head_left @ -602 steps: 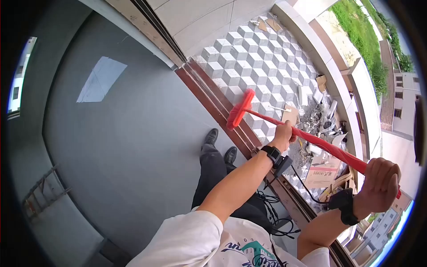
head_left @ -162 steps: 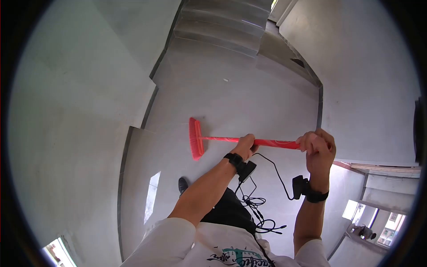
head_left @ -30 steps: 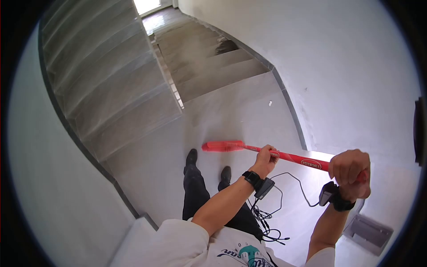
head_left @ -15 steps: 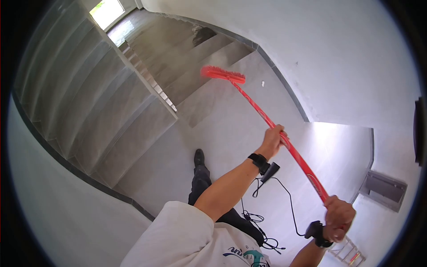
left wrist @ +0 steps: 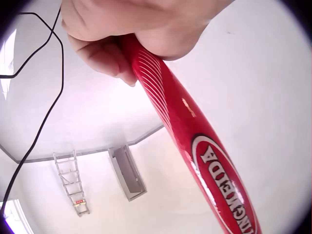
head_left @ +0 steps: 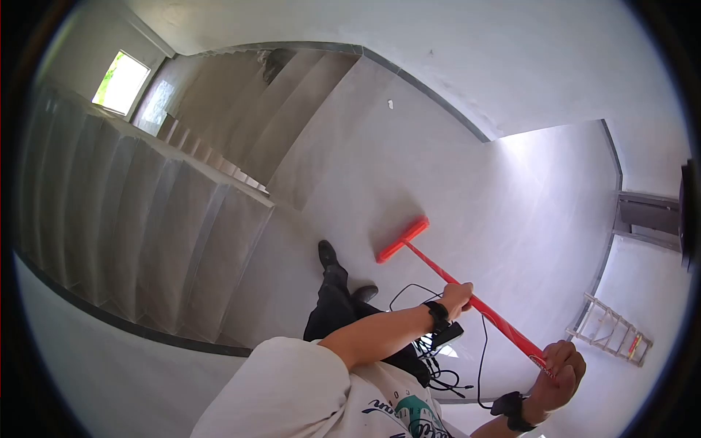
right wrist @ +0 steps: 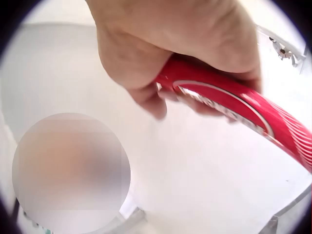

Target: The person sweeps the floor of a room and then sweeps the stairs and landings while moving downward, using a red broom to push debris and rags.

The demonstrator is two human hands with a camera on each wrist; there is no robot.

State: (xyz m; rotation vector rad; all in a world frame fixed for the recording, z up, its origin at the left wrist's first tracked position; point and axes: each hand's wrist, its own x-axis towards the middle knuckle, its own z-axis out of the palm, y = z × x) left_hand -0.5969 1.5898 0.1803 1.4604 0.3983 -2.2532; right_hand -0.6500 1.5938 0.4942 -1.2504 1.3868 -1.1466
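Red broom (head_left: 414,232) slants over the grey floor (head_left: 453,168), its head near the black shoes (head_left: 328,253); the left hand (head_left: 456,298) has its fingers curled round mid-handle (head_left: 504,326); the right hand (head_left: 561,374) grips near the upper end; stairs (head_left: 146,219) stand beside.

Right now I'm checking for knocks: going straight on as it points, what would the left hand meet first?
Beyond the red broom handle it grips, the left hand would probably meet the pale floor first, though depth is unclear.
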